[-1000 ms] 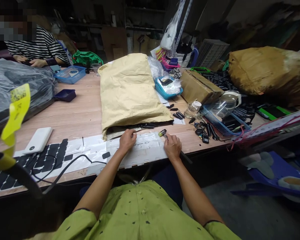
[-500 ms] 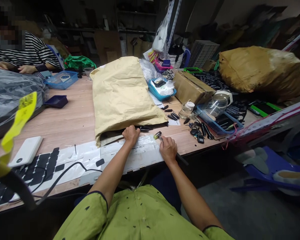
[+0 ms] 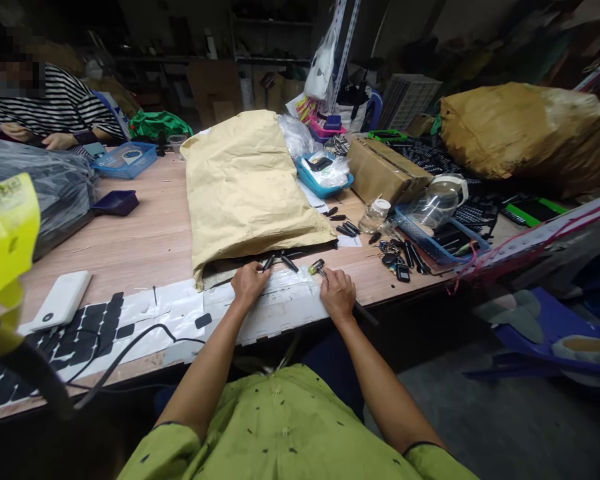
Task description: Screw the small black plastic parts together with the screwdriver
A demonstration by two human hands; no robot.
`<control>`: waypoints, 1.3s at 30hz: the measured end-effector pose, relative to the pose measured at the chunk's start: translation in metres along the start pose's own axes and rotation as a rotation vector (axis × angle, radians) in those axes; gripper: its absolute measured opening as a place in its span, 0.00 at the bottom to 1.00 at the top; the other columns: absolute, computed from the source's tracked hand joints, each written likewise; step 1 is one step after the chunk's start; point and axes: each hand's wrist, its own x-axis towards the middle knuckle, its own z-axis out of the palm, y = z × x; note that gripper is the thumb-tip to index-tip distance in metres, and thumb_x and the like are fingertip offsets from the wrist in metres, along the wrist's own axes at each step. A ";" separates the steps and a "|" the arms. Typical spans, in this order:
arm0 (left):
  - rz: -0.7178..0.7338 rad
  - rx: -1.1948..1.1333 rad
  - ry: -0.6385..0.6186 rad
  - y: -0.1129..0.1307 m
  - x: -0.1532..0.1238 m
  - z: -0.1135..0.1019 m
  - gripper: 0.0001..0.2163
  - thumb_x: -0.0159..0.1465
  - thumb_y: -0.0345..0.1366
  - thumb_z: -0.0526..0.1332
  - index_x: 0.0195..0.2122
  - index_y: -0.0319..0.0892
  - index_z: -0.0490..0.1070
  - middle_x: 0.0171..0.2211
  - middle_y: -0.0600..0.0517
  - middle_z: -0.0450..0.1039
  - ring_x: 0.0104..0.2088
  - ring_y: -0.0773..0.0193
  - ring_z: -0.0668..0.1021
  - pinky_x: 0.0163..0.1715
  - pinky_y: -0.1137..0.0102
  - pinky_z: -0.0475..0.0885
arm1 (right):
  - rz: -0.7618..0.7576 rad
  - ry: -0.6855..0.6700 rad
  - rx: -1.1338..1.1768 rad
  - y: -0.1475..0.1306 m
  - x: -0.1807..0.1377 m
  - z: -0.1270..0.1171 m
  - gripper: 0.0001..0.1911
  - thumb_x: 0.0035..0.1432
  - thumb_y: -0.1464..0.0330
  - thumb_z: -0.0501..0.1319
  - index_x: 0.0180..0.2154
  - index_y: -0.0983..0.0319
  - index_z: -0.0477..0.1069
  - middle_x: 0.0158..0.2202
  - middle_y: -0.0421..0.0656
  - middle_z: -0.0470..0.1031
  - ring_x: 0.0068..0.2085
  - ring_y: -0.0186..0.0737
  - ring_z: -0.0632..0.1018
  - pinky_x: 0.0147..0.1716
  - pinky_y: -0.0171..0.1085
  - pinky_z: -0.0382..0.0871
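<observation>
My left hand (image 3: pixel 249 284) is closed at the open lower edge of a large cream sack (image 3: pixel 250 193). A slim black piece (image 3: pixel 269 263) sticks out from its fingertips; its exact kind I cannot tell. Another slim black piece (image 3: pixel 289 263) lies just right of it, at the sack's mouth. My right hand (image 3: pixel 338 295) is wrapped round a small hammer (image 3: pixel 317 267). The hammer's head, metal with a yellowish face, points left, and its dark handle runs out below the hand. Between the hands, clear plastic covers a pale board (image 3: pixel 275 310) along the table edge.
Several black pieces (image 3: pixel 348 229), a glass jar (image 3: pixel 375 216) and a blue basket (image 3: pixel 443 235) stand to the right. At left are a white power bank (image 3: pixel 63 300), black cable (image 3: pixel 125 353) and a yellow tag (image 3: pixel 13 233) close to the camera. A co-worker in stripes (image 3: pixel 77 100) sits at far left.
My left hand has drawn back left and toward me from the sack's mouth, and the slim black piece now shows at its fingers. My right hand stays on the hammer, nearly still.
</observation>
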 end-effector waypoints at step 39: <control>0.273 -0.101 -0.024 -0.046 -0.059 0.021 0.09 0.63 0.38 0.65 0.45 0.52 0.80 0.44 0.54 0.78 0.40 0.61 0.80 0.38 0.70 0.71 | -0.287 -0.197 0.527 -0.056 -0.043 -0.049 0.19 0.68 0.71 0.50 0.53 0.58 0.76 0.42 0.47 0.79 0.45 0.41 0.79 0.48 0.37 0.73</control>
